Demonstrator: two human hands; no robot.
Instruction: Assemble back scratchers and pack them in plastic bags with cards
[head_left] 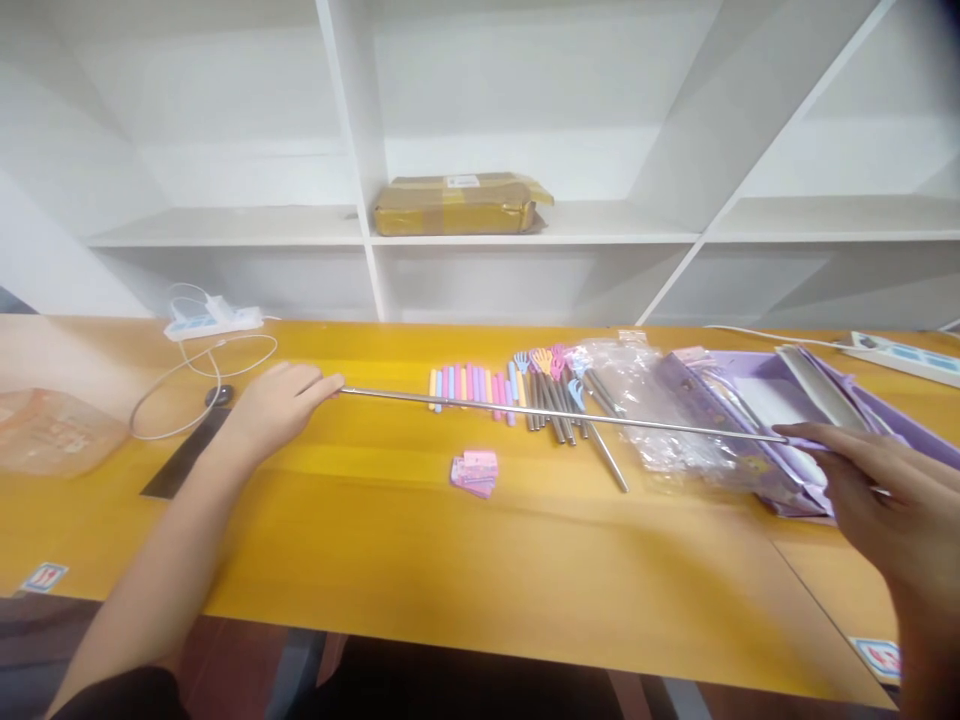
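Observation:
A long, thin metal rod [555, 412] stretches almost level above the table between my two hands. My left hand [281, 405] pinches its left tip. On the other side, my right hand [870, 480] grips the purple end of the rod. Behind and below the rod lie a row of pastel sticks [469, 385] and several metal-handled pieces [555, 400] with blue, yellow and pink hand-shaped heads. A small stack of pink cards [475, 473] rests nearer the front.
Clear plastic bags [652, 440] and a purple box [757, 375] lie at the right. Power strips [214, 320] stand at both back corners. A taped carton [457, 205] sits on the white shelf. An orange-tinted bag [56, 435] is far left.

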